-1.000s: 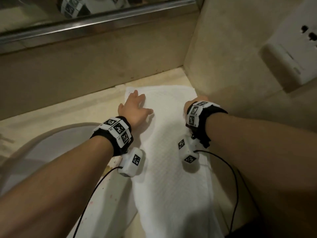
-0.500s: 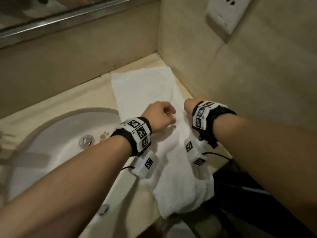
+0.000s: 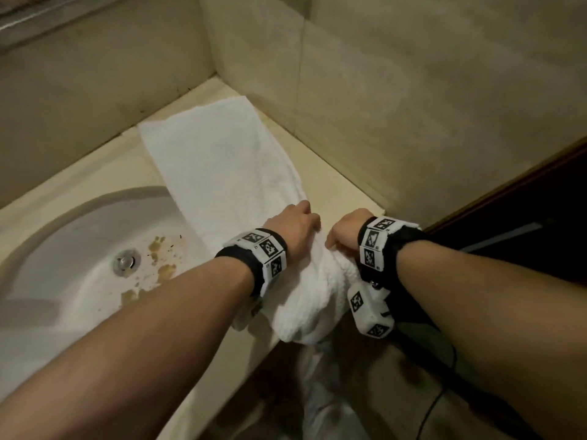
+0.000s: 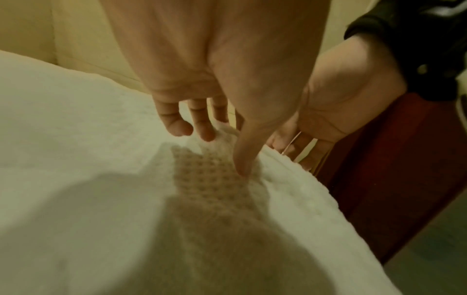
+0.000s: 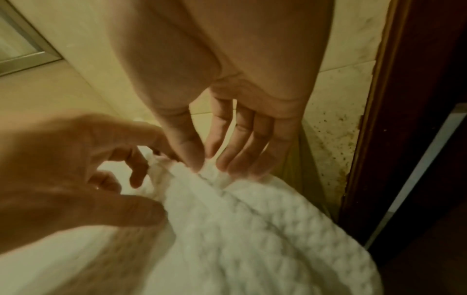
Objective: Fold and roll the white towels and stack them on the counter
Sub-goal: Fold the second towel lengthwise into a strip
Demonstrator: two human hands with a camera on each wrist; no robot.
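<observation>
A white towel (image 3: 222, 173) lies as a long folded strip on the beige counter (image 3: 330, 182), running from the back corner to the front edge, where its near end (image 3: 311, 312) droops over. Both hands sit side by side on that near part. My left hand (image 3: 298, 227) pinches a raised ridge of the cloth between thumb and fingers (image 4: 207, 135). My right hand (image 3: 343, 233) pinches the same ridge at the towel's right edge, its thumb and fingers (image 5: 227, 163) closed on the cloth. The waffle weave of the towel (image 5: 252, 229) bulges below the right hand.
A white sink basin (image 3: 79, 249) with a metal drain (image 3: 126, 262) and brown stains lies left of the towel. Tiled walls (image 3: 413, 122) close the back and right. A dark wooden door frame (image 3: 524, 198) stands at right; a plastic bag (image 3: 324, 392) lies on the floor.
Both hands have drawn back from the towel's far part to its near end. The left hand went from flat on the cloth to curled and pinching. The near end has bunched up.
</observation>
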